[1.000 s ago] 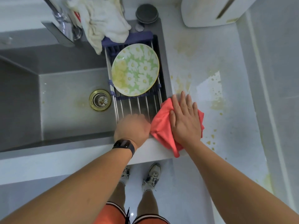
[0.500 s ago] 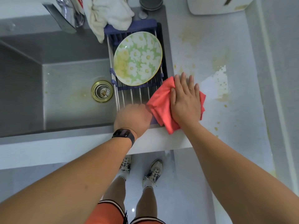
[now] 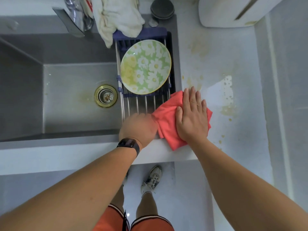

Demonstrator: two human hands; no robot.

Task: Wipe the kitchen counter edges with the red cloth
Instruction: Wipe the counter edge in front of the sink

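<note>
Desk [image 3: 233,64]: we are seeing yellowish stains lying across its pale top.
Sink [image 3: 75,104]: it is carrying a rack [image 3: 141,105] holding a floral plate [image 3: 145,66].
Red cloth [image 3: 166,119]: it is lying at the desk's front edge, just beside the rack.
Right hand [image 3: 191,117]: it is pressing flat on the cloth, fingers straight.
Left hand [image 3: 138,127]: it is resting at the rack's near end, touching the cloth; we cannot tell its grip.

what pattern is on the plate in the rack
White daisies on green and yellow plate, clearest in the head view.
</note>
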